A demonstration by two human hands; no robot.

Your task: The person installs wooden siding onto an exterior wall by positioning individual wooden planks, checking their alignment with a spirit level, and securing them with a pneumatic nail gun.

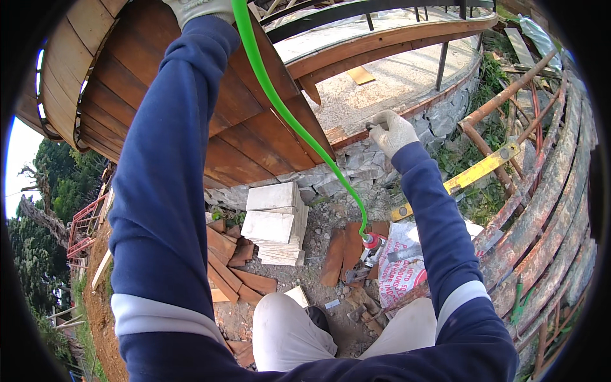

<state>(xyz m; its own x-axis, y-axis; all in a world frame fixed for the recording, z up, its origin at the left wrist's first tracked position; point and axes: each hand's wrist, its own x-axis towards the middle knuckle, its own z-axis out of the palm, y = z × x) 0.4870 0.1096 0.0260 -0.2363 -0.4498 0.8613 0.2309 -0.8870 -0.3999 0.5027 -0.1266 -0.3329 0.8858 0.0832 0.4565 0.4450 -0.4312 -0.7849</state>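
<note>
Gloves [407, 132] in pale fabric cover both hands. The left hand [201, 9] reaches up by the brown plank wall [248, 153], cut off by the upper rim of the view, so I cannot tell whether it grips anything. The right hand [389, 130] is curled, pinching a small dark piece [368, 126] at its fingertips, in view just beside the wall's lower right corner and over the stone-faced edge of the slab [375, 95]. A green hose [299, 132] passes beside the left hand down to a red fitting [372, 240] near a printed sack [394, 254]. Pale slabs stand stacked [275, 223] on the ground; a yellow spirit level [484, 168] slants behind the right forearm.
</note>
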